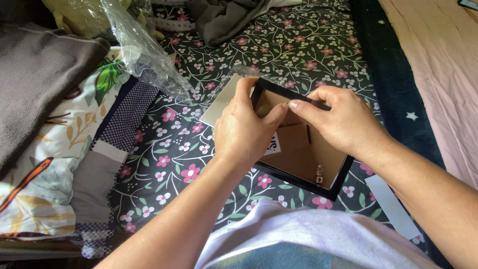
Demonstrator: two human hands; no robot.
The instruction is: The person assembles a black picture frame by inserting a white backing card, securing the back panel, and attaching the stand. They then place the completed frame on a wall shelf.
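While the frame (303, 149) lies back-up on the bed (298, 45), left hand (244, 129) and right hand (338, 119) pinch its top edge, each grip clamped on it.

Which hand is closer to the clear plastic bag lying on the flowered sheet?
Left. The left hand grips the black picture frame on the side toward the clear plastic bag, up to its left. The right hand holds the frame's far side, farther away.

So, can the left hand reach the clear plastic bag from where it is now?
Probably yes. The left hand rests on the black picture frame, and the clear plastic bag lies up-left on the floral sheet with nothing between them.
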